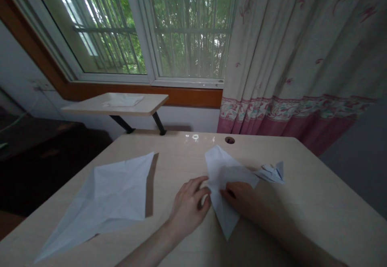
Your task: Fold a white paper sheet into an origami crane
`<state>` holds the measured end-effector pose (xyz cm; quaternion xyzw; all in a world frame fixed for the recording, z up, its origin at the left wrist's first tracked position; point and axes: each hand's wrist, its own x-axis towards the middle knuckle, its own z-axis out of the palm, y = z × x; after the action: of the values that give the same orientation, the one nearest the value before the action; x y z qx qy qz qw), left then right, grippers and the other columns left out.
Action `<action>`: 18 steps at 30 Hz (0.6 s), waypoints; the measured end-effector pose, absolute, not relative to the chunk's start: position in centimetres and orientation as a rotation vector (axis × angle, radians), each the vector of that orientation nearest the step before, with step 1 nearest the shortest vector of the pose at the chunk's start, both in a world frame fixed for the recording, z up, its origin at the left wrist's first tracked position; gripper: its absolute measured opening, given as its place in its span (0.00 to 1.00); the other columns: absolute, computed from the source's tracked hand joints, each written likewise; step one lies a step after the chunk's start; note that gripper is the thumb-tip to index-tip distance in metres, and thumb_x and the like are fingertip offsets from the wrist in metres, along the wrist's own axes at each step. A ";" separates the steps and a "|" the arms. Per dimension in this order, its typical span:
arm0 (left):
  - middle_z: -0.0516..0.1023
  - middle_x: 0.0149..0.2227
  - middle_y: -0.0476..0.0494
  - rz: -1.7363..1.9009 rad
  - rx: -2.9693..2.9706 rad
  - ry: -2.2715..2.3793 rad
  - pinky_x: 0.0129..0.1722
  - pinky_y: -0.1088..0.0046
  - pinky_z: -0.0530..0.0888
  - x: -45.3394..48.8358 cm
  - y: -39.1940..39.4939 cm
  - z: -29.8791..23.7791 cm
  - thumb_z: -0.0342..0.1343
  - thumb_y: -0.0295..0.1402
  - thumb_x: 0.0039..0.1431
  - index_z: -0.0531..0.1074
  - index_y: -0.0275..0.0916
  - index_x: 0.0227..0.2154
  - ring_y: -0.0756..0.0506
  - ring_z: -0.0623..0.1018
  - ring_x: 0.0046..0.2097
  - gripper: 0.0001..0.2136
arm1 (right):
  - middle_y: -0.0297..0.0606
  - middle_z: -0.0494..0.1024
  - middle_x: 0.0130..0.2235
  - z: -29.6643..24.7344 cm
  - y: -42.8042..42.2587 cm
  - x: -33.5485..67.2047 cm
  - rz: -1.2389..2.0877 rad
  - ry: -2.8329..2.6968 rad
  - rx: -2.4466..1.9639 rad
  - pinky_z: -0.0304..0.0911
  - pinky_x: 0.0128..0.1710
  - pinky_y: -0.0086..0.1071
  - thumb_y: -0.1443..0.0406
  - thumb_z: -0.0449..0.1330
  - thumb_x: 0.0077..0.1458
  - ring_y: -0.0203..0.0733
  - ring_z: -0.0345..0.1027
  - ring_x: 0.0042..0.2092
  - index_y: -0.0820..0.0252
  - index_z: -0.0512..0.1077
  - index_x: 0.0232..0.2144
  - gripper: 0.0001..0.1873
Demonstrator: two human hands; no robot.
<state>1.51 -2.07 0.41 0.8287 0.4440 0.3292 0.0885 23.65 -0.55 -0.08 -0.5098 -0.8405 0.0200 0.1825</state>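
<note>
A folded white sheet of paper (225, 170) lies on the table in front of me, pointed at its near end and faintly creased. My left hand (190, 202) is at its left edge, thumb and fingers curled together on that edge. My right hand (242, 198) rests on the lower right part of the sheet, its fingers bent in and their tips pressed to the paper. What lies under the right palm is hidden. Just right of the sheet sits a small folded paper figure (272, 173), close to the sheet's right corner.
A larger creased white sheet (121, 192) lies on the left of the wooden table (178, 154). A raised shelf (148, 106) on black legs stands at the back left, with white paper (123, 100) on it. Near the back edge is a round cable hole (229, 140). A curtain (272, 57) hangs behind.
</note>
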 end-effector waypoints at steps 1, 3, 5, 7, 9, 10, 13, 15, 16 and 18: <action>0.76 0.53 0.41 0.991 2.442 1.347 0.47 0.56 0.76 1.5 -2.0 0.4 0.54 0.25 0.59 0.77 0.42 0.36 0.38 0.77 0.49 0.09 | 0.31 0.77 0.22 -0.1 -0.4 23.6 0.051 -2.364 -1.429 0.55 0.24 0.30 0.69 0.60 0.60 0.38 0.72 0.24 0.56 0.69 0.21 0.15; 0.77 0.48 0.41 0.999 2.418 1.385 0.45 0.60 0.76 1.5 -1.9 0.5 0.53 0.27 0.60 0.76 0.42 0.37 0.39 0.77 0.47 0.08 | 0.31 0.77 0.22 -0.4 -0.2 23.5 0.044 -2.348 -1.412 0.55 0.23 0.31 0.69 0.61 0.59 0.39 0.72 0.23 0.56 0.68 0.20 0.15; 0.77 0.42 0.42 0.959 2.427 1.429 0.42 0.65 0.76 1.4 -1.8 0.6 0.52 0.28 0.61 0.74 0.42 0.35 0.42 0.78 0.43 0.06 | 0.31 0.77 0.22 -0.7 -0.2 23.6 0.042 -2.335 -1.397 0.56 0.23 0.31 0.68 0.60 0.60 0.39 0.72 0.23 0.56 0.68 0.20 0.15; 0.76 0.36 0.43 0.900 2.446 1.483 0.38 0.66 0.76 1.3 -1.5 0.6 0.52 0.29 0.62 0.72 0.41 0.34 0.42 0.77 0.39 0.04 | 0.31 0.77 0.22 -1.1 -0.3 23.7 0.040 -2.323 -1.386 0.57 0.23 0.31 0.67 0.59 0.61 0.40 0.72 0.23 0.55 0.68 0.21 0.16; 0.76 0.34 0.44 0.834 2.445 1.530 0.37 0.66 0.75 1.3 -1.3 0.7 0.53 0.31 0.62 0.70 0.41 0.36 0.42 0.77 0.37 0.02 | 0.31 0.77 0.23 -1.4 -0.3 23.9 0.040 -2.314 -1.376 0.58 0.23 0.32 0.67 0.57 0.63 0.40 0.73 0.24 0.55 0.69 0.22 0.16; 0.76 0.34 0.44 0.790 2.436 1.540 0.38 0.66 0.74 1.3 -1.1 0.8 0.54 0.32 0.62 0.70 0.41 0.37 0.42 0.77 0.37 0.02 | 0.31 0.78 0.23 -1.6 -0.3 24.0 0.039 -2.309 -1.371 0.59 0.24 0.32 0.66 0.57 0.63 0.40 0.73 0.24 0.54 0.69 0.22 0.16; 0.76 0.34 0.46 0.637 2.422 1.535 0.40 0.66 0.72 1.3 -0.7 1.0 0.56 0.32 0.62 0.68 0.41 0.36 0.42 0.77 0.37 0.03 | 0.32 0.78 0.24 -2.1 -0.2 24.3 0.040 -2.299 -1.358 0.60 0.25 0.32 0.65 0.58 0.63 0.40 0.74 0.25 0.54 0.70 0.23 0.14; 0.76 0.34 0.47 0.554 2.425 1.516 0.40 0.67 0.71 1.4 -0.6 1.2 0.56 0.32 0.63 0.67 0.41 0.34 0.42 0.77 0.38 0.04 | 0.32 0.78 0.24 -2.2 -0.2 24.4 0.025 -2.295 -1.357 0.60 0.25 0.33 0.64 0.59 0.62 0.41 0.74 0.25 0.53 0.70 0.23 0.14; 0.76 0.34 0.47 0.525 2.421 1.511 0.40 0.67 0.71 1.5 -0.5 1.3 0.56 0.32 0.63 0.67 0.41 0.33 0.42 0.76 0.39 0.04 | 0.32 0.78 0.24 -2.2 -0.2 24.3 0.014 -2.295 -1.359 0.60 0.25 0.33 0.64 0.60 0.62 0.41 0.74 0.25 0.53 0.70 0.23 0.14; 0.76 0.34 0.47 0.482 2.407 1.514 0.40 0.68 0.70 1.6 -0.5 1.5 0.56 0.31 0.63 0.66 0.41 0.31 0.42 0.76 0.39 0.06 | 0.32 0.77 0.23 -2.1 -0.2 24.3 -0.006 -2.296 -1.364 0.59 0.25 0.33 0.64 0.61 0.61 0.41 0.73 0.25 0.54 0.69 0.22 0.14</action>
<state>1.64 -0.45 1.49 0.8277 0.5206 0.1658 0.1282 24.25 -0.20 -2.06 -0.4966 -0.8361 -0.0022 0.2332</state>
